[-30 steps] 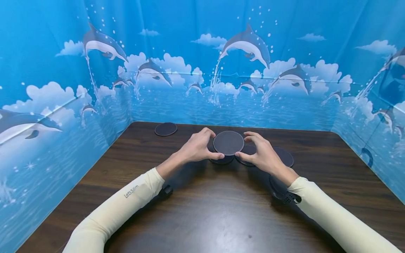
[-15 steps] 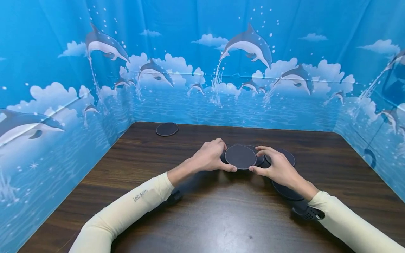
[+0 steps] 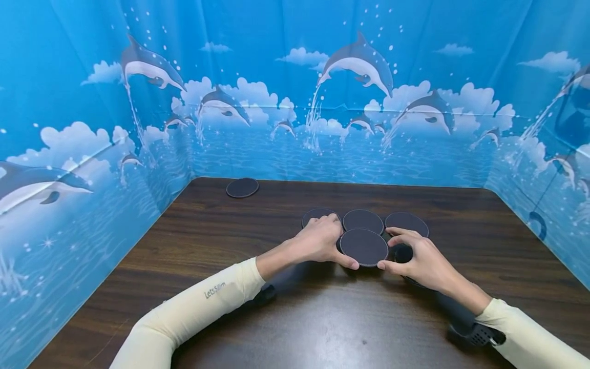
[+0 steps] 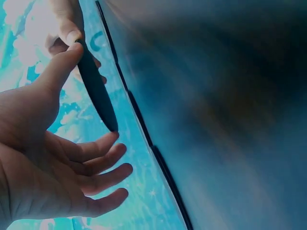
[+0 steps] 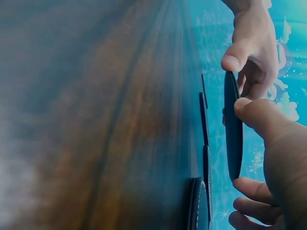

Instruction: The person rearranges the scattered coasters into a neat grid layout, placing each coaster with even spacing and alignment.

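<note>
Both hands hold one dark, round coaster (image 3: 363,247) with a pale stitched edge, from opposite sides. My left hand (image 3: 321,241) grips its left side, thumb at the near edge and fingers at the far side. My right hand (image 3: 423,262) grips the right side the same way. In both wrist views the held coaster (image 5: 233,129) stands apart from the table surface. Behind it three similar coasters lie in a row: a left one (image 3: 317,213), partly behind the left hand, a middle one (image 3: 363,220) and a right one (image 3: 407,223).
Another coaster (image 3: 242,187) lies alone at the far left corner of the brown wooden table (image 3: 295,328). A dark round piece (image 5: 199,206), mostly hidden under the right hand in the head view, lies near it. A blue dolphin-print curtain (image 3: 258,148) surrounds the table.
Both hands have carried the held coaster nearer and to the right. The row of coasters behind it, partly covered before, now shows more fully.
</note>
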The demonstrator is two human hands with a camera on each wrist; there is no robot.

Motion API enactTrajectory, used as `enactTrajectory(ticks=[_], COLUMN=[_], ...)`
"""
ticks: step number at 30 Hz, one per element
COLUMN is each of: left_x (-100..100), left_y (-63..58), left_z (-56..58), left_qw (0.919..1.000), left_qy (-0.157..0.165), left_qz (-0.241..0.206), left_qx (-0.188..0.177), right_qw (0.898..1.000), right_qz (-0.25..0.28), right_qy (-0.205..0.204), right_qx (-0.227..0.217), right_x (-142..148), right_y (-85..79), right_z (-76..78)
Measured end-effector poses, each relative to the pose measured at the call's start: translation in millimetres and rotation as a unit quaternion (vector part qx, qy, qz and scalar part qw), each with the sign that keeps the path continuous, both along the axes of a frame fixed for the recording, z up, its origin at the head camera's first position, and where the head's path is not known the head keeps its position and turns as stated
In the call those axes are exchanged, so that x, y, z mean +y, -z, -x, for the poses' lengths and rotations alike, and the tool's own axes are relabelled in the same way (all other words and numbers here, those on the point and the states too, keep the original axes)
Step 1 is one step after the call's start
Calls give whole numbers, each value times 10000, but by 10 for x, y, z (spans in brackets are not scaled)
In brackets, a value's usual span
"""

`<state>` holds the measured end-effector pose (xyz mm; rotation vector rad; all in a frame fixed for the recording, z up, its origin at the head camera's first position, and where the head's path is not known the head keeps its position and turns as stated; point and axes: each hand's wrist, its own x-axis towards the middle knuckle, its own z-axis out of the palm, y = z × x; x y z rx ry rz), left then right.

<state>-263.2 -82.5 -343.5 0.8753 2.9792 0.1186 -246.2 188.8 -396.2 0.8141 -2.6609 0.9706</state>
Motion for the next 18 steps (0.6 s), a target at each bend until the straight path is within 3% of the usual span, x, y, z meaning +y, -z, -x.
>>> enactTrajectory(ticks=[18], left_x=[158], left_y=[125], left_z=[-94], left_qw=[9975], left_qy=[7], left_qz=[698], left_qx=[-68], right_qw=[9987], right_qz=[-353], right_qy=[-308], right_qx=[216], right_x=[74], right_y=[132], right_z=[-17])
